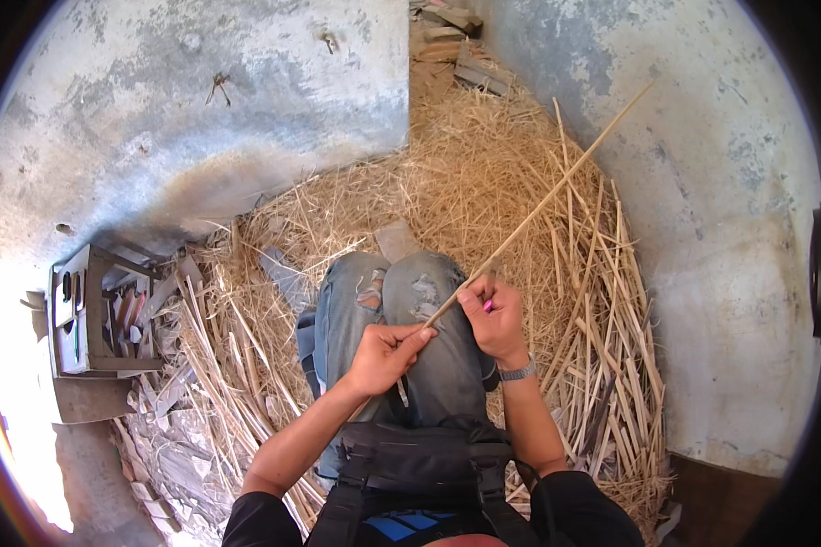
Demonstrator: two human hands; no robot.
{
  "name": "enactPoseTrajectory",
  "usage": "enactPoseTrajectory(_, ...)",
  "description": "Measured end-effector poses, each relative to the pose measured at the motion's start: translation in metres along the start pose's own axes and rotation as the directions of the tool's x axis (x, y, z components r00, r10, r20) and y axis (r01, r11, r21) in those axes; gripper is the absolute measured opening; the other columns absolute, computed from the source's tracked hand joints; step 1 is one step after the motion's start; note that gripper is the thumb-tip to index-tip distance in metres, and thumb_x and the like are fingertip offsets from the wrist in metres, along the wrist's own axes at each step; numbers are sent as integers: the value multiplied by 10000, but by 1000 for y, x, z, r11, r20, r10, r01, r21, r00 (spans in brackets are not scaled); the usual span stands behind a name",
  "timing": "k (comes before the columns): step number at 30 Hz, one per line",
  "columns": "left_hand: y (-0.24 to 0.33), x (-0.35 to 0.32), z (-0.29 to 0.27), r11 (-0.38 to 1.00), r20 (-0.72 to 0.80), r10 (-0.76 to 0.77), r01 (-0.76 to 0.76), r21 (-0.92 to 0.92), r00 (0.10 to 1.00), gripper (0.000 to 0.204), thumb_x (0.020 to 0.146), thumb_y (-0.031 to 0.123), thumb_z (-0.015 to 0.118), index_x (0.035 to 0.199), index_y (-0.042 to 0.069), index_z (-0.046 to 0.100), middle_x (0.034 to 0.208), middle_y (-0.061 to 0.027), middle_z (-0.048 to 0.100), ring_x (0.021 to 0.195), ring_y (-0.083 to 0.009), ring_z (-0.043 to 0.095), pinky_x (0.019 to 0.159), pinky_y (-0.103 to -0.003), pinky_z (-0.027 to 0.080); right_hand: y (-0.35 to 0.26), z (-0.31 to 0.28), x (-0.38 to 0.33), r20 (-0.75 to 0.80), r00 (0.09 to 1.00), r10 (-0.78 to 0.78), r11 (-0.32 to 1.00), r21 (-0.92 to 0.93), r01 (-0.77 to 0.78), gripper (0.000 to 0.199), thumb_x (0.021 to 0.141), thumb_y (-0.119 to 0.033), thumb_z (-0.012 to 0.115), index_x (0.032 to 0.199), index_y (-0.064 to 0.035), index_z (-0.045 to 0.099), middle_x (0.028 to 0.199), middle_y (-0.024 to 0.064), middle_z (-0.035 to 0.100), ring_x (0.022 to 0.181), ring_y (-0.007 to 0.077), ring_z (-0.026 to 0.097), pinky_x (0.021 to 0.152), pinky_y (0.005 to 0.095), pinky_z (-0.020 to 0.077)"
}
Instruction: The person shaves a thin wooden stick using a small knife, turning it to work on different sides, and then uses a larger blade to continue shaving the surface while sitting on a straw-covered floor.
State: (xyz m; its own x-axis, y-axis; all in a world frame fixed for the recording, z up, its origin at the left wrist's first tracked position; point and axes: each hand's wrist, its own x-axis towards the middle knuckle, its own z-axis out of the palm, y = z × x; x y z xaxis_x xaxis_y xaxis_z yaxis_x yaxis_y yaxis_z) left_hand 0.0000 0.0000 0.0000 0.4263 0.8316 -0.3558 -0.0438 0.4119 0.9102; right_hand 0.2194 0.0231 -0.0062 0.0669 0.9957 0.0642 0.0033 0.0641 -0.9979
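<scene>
Tan stick (540,205), straw (474,155) around, grey wall (730,228)

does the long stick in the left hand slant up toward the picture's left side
No, the stick runs from the left hand past the right hand and up toward the picture's right side.

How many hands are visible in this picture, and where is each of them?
2. The left hand pinches a long stick above the jeans; the right hand, with a wristwatch, closes around a small pink thing farther along the stick. I see no others.
</scene>
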Motion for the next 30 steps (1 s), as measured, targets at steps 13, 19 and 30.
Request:
enactPoseTrajectory(13,19,9,-6,981,58,-90,99,-167,994,363,1091,277,532,1014,-43,685,523,57,405,387,-27,321,377,-233,216,-9,-20,-33,-188,977,-101,994,-61,92,92,870,-46,736,826,-31,657,634,-27,556,582,47,499,535,237,379)
enactPoseTrajectory(19,21,6,-8,994,43,-95,96,-42,995,341,1092,271,526,1059,-32,680,524,53,419,349,-44,340,345,-232,219,-37,-40,-7,-406,901,-153,903,-429,-40,173,938,-191,744,944,-23,704,638,-8,554,552,78,491,518,258,369)
enactPoseTrajectory(30,40,-1,-8,926,-6,41,-35,377,999,263,1041,211,632,1075,-11,769,640,85,488,587,-4,374,511,-247,293,-20,0,16,-126,972,-196,827,-554,96,343,1046,-258,548,817,-14,624,579,205,506,493,363,525,491,424,383)
